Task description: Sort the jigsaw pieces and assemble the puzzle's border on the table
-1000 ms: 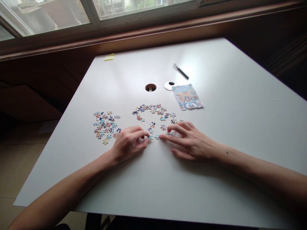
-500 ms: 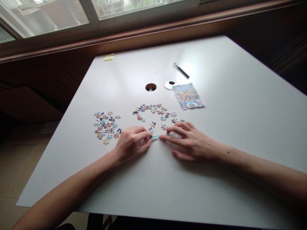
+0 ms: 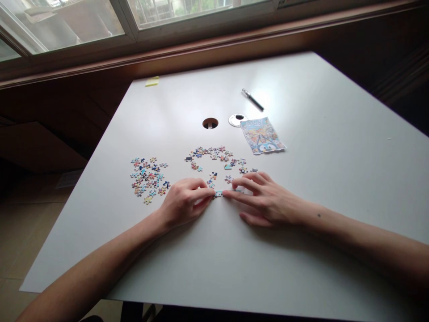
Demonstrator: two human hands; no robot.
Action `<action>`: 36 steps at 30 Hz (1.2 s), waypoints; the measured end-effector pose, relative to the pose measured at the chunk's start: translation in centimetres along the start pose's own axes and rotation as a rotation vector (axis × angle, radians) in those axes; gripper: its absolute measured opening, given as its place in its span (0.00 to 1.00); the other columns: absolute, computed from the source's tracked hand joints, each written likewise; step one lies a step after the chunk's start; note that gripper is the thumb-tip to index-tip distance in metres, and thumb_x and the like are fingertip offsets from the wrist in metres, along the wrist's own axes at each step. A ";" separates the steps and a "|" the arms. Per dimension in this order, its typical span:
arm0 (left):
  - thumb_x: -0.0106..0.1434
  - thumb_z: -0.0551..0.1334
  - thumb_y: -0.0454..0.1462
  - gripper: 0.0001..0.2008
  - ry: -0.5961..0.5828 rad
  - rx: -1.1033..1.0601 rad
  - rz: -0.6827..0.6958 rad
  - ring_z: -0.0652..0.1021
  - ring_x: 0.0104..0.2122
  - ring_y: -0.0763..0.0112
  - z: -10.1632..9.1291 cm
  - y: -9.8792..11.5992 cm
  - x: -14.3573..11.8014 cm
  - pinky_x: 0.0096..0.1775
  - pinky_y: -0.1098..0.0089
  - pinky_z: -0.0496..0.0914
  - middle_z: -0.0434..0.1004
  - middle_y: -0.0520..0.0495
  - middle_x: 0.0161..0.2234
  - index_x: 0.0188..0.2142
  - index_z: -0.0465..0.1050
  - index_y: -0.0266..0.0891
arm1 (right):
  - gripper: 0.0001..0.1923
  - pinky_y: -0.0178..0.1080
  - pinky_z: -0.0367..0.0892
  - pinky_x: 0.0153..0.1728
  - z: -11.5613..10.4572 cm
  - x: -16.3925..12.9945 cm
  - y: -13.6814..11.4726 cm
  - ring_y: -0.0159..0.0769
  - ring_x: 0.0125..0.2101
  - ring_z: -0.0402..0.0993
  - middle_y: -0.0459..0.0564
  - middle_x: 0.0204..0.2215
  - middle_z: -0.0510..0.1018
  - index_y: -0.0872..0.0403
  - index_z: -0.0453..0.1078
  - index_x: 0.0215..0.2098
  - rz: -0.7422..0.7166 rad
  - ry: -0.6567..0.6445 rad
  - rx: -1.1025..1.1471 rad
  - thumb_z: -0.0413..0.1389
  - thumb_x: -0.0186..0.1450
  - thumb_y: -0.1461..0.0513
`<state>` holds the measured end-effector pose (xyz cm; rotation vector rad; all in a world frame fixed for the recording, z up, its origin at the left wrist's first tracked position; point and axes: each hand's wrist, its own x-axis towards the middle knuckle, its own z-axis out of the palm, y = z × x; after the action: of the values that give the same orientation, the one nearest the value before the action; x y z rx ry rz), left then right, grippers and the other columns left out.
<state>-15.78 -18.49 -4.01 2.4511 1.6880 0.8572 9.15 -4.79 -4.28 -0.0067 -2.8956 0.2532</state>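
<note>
Pinching a pale blue puzzle piece (image 3: 218, 193) from both sides, the left hand (image 3: 182, 203) and right hand (image 3: 268, 199) now nearly meet; a second ago two pieces lay apart between them. Writing on the picture card (image 3: 262, 135) at 1 o'clock is unreadable. Loose pieces (image 3: 147, 176) lie at 10 o'clock on the table (image 3: 335, 134), a pen (image 3: 253, 99) beyond the card.

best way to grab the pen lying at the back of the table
Take the pen at mid-barrel, from above, with fingers on its two long sides. It lies flat and slanted on the white table, clear of the round cap and the picture card, so nothing blocks a straight-down pinch.
</note>
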 end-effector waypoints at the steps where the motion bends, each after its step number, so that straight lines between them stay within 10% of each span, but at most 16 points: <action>1: 0.68 0.61 0.34 0.07 -0.005 0.024 0.025 0.77 0.33 0.71 0.0 0.0 0.0 0.37 0.69 0.69 0.79 0.49 0.35 0.42 0.77 0.43 | 0.31 0.53 0.59 0.52 0.0 0.0 0.0 0.50 0.51 0.63 0.57 0.54 0.71 0.49 0.60 0.68 0.000 0.003 0.003 0.56 0.67 0.56; 8: 0.66 0.58 0.34 0.08 -0.132 0.273 0.132 0.73 0.33 0.66 -0.6 1.0 0.2 0.34 0.64 0.68 0.77 0.44 0.37 0.42 0.75 0.38 | 0.31 0.53 0.59 0.52 -0.2 0.1 -0.2 0.50 0.51 0.63 0.57 0.54 0.71 0.50 0.59 0.68 0.004 -0.023 -0.025 0.55 0.68 0.56; 30: 0.66 0.58 0.33 0.14 -0.149 0.112 0.084 0.74 0.37 0.65 -0.3 0.5 -0.3 0.38 0.64 0.70 0.74 0.42 0.42 0.51 0.71 0.41 | 0.33 0.53 0.59 0.51 -0.1 -0.2 0.0 0.50 0.52 0.62 0.57 0.55 0.70 0.46 0.55 0.69 -0.014 -0.017 -0.016 0.55 0.68 0.55; 36: 0.64 0.57 0.31 0.09 -0.074 0.018 0.148 0.75 0.35 0.66 -0.4 0.3 -0.6 0.37 0.66 0.70 0.76 0.44 0.37 0.44 0.68 0.40 | 0.07 0.45 0.63 0.40 -0.6 -0.2 -0.3 0.41 0.37 0.66 0.53 0.37 0.73 0.52 0.70 0.41 -0.014 0.172 0.095 0.56 0.66 0.58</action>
<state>-15.85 -19.27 -3.80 2.6114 1.5134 0.7580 9.49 -5.03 -3.73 0.0080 -2.7095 0.3684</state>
